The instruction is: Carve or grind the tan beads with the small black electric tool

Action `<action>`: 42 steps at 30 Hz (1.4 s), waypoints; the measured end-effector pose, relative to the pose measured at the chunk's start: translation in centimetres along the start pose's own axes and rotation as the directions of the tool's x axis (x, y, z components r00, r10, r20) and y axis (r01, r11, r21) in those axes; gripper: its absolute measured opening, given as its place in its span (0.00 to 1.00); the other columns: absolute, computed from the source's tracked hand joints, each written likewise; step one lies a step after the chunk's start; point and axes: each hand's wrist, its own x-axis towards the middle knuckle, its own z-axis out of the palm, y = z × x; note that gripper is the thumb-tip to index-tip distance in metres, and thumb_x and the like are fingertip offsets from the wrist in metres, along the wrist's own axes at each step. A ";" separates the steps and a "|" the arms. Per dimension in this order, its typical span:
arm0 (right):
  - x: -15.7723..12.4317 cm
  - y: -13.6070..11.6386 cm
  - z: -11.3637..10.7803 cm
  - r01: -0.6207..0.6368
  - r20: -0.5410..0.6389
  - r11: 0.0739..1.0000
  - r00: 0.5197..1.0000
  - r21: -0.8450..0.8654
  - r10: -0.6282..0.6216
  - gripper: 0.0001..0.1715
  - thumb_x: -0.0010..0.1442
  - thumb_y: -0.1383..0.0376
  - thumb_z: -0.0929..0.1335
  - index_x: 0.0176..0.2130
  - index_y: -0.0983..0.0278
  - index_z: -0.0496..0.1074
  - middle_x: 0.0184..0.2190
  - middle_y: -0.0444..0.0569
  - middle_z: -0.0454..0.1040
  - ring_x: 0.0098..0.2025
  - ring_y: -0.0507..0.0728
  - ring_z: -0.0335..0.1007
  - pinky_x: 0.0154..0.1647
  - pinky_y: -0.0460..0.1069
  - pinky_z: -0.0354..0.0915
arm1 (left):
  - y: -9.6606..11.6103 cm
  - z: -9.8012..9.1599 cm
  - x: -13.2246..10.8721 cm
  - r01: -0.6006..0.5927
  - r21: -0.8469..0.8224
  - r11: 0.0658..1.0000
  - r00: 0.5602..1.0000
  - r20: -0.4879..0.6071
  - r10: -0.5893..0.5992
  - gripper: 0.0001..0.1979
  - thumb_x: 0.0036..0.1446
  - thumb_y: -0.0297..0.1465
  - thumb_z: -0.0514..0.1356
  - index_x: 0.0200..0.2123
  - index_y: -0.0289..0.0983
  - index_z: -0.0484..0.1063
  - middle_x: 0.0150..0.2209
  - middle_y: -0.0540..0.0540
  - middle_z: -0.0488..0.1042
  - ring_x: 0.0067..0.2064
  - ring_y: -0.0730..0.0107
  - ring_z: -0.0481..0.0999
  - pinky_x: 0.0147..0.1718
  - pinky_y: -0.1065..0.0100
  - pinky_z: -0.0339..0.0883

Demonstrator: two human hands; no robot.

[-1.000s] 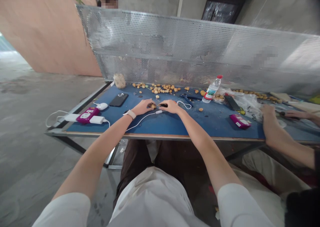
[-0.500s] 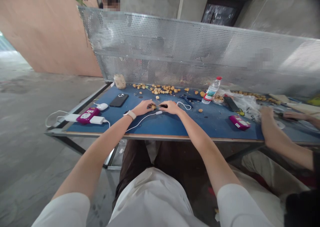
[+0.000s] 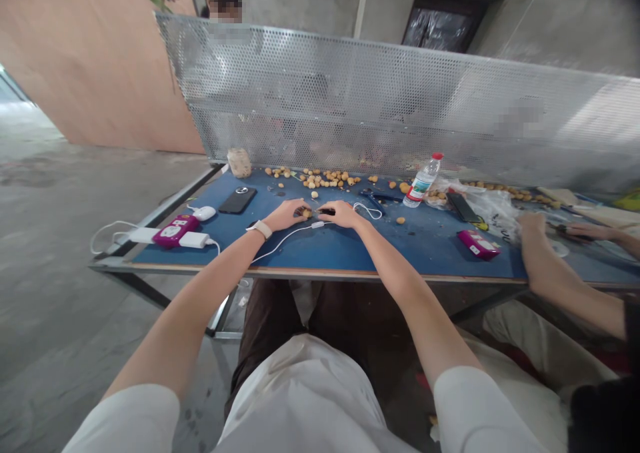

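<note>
My left hand (image 3: 287,214), with a pale band on its wrist, is closed on a small round tan piece (image 3: 307,212) that looks like the others heaped at the back. Opposite it, my right hand (image 3: 340,214) is curled with bent fingers. Something dark and thin shows at its fingertips, too small to make out. The fingertips of both hands nearly meet, low over the blue tabletop (image 3: 320,253). A white cable (image 3: 285,238) passes below them, with a small connector by the right fingers. One pale round piece (image 3: 315,194) lies just beyond the hands.
Tan pieces (image 3: 330,178) line the back by the perforated metal screen (image 3: 350,93). Left are a phone (image 3: 238,200) and a purple box (image 3: 176,231). Right are a water bottle (image 3: 423,183), another purple box (image 3: 479,245) and a co-worker's arm (image 3: 555,260). A wrapped bundle (image 3: 239,163) stands back left.
My hands stay in almost the same place, with the tan piece still in the left. The co-worker's hand at the right has shifted slightly.
</note>
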 end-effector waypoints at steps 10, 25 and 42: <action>0.1 0.2 0.1 -0.008 0.012 1.000 1.000 0.005 0.008 0.19 0.74 0.58 0.80 0.60 0.60 0.93 0.57 0.56 0.93 0.58 0.67 0.91 0.64 0.56 0.77 | 0.1 0.0 0.0 0.015 -0.008 1.000 1.000 0.013 -0.015 0.17 0.65 0.34 0.75 0.56 0.39 0.88 0.54 0.40 0.90 0.50 0.56 0.89 0.59 0.54 0.85; 0.0 -0.2 -0.1 0.011 0.009 1.000 1.000 0.011 -0.011 0.17 0.74 0.58 0.81 0.58 0.59 0.94 0.56 0.54 0.94 0.57 0.66 0.91 0.64 0.55 0.78 | 0.4 -0.2 -0.1 -0.008 -0.010 1.000 1.000 -0.015 0.008 0.16 0.65 0.31 0.73 0.55 0.40 0.87 0.54 0.40 0.88 0.46 0.59 0.86 0.57 0.55 0.84; -0.1 -0.3 -0.2 0.002 0.010 1.000 1.000 -0.001 -0.002 0.17 0.73 0.58 0.81 0.57 0.58 0.94 0.55 0.53 0.94 0.56 0.65 0.91 0.61 0.53 0.78 | 0.9 -0.3 -0.2 0.007 -0.006 1.000 1.000 -0.013 -0.007 0.15 0.63 0.33 0.73 0.53 0.41 0.88 0.52 0.42 0.87 0.45 0.59 0.85 0.56 0.56 0.84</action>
